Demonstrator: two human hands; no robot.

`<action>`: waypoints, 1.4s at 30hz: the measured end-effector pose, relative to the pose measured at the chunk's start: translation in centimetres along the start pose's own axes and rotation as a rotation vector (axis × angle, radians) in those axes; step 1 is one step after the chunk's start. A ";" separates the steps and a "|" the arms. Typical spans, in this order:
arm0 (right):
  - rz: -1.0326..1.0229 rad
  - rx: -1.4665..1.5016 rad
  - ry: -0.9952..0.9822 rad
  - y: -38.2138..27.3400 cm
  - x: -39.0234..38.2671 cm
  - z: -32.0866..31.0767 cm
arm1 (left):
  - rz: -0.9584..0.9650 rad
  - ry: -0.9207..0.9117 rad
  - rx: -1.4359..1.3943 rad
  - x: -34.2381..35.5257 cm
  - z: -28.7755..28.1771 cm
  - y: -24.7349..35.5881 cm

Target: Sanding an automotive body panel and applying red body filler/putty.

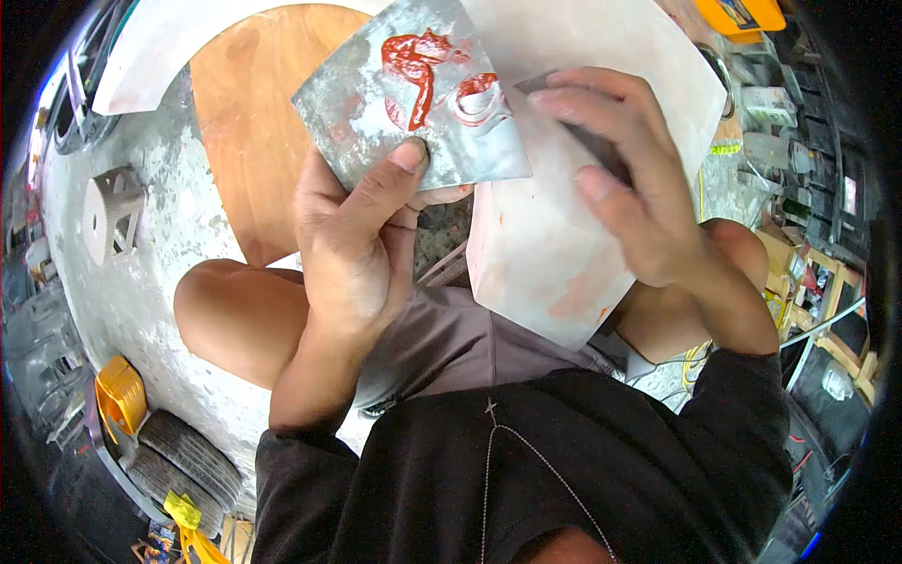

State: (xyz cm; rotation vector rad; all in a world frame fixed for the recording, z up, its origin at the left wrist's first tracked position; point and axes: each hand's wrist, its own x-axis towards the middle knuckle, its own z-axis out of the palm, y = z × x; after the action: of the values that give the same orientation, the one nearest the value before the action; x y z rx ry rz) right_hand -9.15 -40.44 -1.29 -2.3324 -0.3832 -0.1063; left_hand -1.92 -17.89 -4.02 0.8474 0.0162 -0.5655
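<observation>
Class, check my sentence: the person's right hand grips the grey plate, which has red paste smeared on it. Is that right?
Not quite: the hand is wrong. In the head view, the left hand grips the grey plate, which has red paste smeared on it.

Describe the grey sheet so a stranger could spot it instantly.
Find the large white piece reaching down between the knees. Across its left edge, the left hand holds a thin grey sheet. Unlike the brown board further left, it carries glossy red paste.
</observation>
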 end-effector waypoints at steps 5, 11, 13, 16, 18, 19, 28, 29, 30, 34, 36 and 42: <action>0.323 0.728 0.051 -1.3 0.0 -0.1 | 0.010 0.024 0.017 -0.1 0.4 -0.5; 0.324 1.036 0.139 -1.9 0.1 1.5 | -0.019 -0.009 -0.097 0.1 0.2 -1.5; 0.289 1.107 0.179 -2.0 0.1 2.0 | -0.019 -0.026 -0.131 0.1 0.1 -1.7; 0.195 1.046 0.190 -2.0 0.2 2.8 | -0.019 -0.009 -0.111 0.1 0.2 -2.0; 0.222 0.971 0.162 -2.0 0.3 3.2 | -0.015 0.006 -0.142 0.1 0.3 -1.9; 0.252 0.892 0.136 -2.0 0.4 3.3 | -0.013 0.015 -0.183 0.1 0.4 -1.9; 0.086 0.297 0.132 -2.3 1.3 -0.6 | 0.110 0.034 0.010 -0.3 0.3 -0.5; -0.012 0.152 0.145 -2.4 1.6 -1.2 | 0.101 0.050 0.020 -0.4 0.4 -0.4; -0.012 0.147 0.127 -2.6 1.9 -1.9 | 0.137 0.028 0.058 -0.5 0.5 -0.3; -0.205 -0.430 0.057 -3.8 2.7 -3.0 | 0.290 -0.004 0.294 -0.9 0.8 -0.3; -0.209 -0.538 0.030 -4.3 2.9 -2.7 | 0.337 -0.005 0.347 -1.1 1.0 -0.7; -0.083 -0.495 0.020 -4.5 2.7 -1.1 | 0.467 0.058 0.577 -1.6 1.4 -1.4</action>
State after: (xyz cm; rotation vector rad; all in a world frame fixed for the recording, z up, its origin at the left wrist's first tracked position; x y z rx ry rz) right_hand -7.88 -37.49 3.06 -2.7985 -0.4868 -0.2925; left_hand -4.26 -18.89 -3.71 1.3789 -0.2978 -0.0952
